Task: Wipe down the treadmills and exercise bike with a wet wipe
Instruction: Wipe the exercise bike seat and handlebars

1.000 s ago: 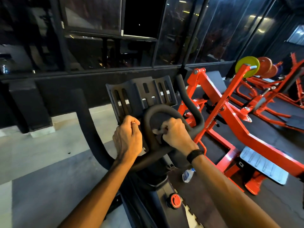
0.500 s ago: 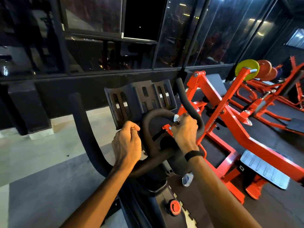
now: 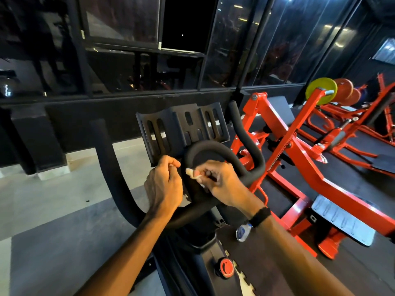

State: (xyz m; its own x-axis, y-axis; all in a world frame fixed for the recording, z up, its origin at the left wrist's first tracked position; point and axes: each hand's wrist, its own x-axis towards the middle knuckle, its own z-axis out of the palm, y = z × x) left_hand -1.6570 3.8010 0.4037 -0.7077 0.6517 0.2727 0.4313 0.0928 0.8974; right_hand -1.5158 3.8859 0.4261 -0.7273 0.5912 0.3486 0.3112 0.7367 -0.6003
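Head view, looking down over an exercise bike (image 3: 198,248) whose black foam handlebar (image 3: 215,148) loops in front of a slotted device tray (image 3: 181,127). The right hand (image 3: 220,182) pinches a crumpled wet wipe (image 3: 193,174) between thumb and fingers and holds it at the near left part of the inner loop; whether the wipe touches the foam cannot be told. The left hand (image 3: 163,184) is curled closed just beside the loop, below the tray's lower edge; whether it grips the bar or holds anything is hidden. The two hands sit close together but apart. A small bottle (image 3: 243,231) lies on the dark floor mat beneath the right wrist, and a red knob (image 3: 226,268) sits on the bike frame. Orange weight machines (image 3: 299,159) stand to the right.

Judged step: wiping the centre loop. To do it well, the wipe should wrap round the bar and travel along the whole curve, underside included, while the left hand steadies the bike.
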